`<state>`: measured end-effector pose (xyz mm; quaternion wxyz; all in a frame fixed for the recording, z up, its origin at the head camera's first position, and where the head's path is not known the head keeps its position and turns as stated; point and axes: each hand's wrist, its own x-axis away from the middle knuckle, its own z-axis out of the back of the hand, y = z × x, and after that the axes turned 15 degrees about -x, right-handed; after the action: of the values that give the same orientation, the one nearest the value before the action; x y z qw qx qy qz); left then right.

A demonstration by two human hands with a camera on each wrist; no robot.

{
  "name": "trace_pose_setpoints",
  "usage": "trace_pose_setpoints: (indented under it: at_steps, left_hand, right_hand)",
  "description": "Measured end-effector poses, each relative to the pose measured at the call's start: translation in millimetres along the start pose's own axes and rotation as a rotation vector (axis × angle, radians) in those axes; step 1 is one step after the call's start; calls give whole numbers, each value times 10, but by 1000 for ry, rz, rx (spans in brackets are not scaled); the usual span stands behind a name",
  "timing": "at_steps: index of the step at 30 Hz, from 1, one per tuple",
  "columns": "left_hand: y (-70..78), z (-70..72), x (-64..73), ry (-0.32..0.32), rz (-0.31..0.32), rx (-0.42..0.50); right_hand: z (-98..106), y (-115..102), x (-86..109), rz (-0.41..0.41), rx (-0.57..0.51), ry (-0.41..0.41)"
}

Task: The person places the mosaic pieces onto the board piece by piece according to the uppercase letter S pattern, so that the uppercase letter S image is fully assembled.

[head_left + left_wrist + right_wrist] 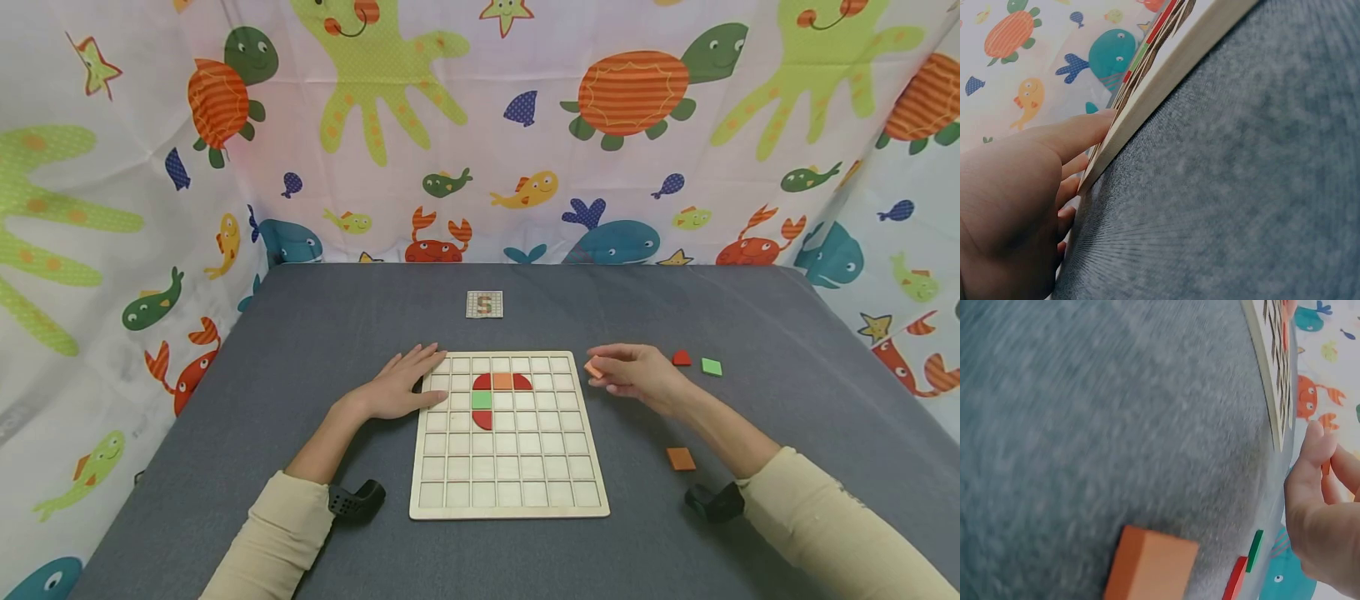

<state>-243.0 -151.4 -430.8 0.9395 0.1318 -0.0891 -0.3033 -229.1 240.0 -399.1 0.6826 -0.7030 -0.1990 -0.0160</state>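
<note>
A wooden grid board (517, 496) lies on the grey cloth. On it sit a red quarter-round tile (482, 382), an orange square tile (502, 381), a second red tile (522, 382), a green tile (482, 400) and a third red tile (482, 420). My left hand (397, 385) rests at the board's left edge, fingers straight, thumb (1094, 128) over the rim. Just off the board's upper right edge, my right hand (637, 375) pinches an orange tile (593, 368) between thumb and fingers; the right wrist view shows only its edge.
Right of my right hand lie a loose red tile (681, 358) and a light green tile (712, 367). An orange square tile (681, 459) lies nearer, beside my right forearm. Behind the board is a small pattern card (484, 304). A printed curtain (487, 125) hangs at the back.
</note>
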Motion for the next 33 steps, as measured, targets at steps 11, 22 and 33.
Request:
trace_pose_setpoints:
  at_steps: [11,22,33]
  left_hand:
    - [-2,10,24,5,-16,14]
    - [2,8,13,2,-14,6]
    - [-4,4,10,4,-14,6]
  right_hand:
    - [-172,16,8,-55,-42,-44]
    - [-396,88,11,-8,-9,-106]
    - [-673,114,5,-40,91,-89]
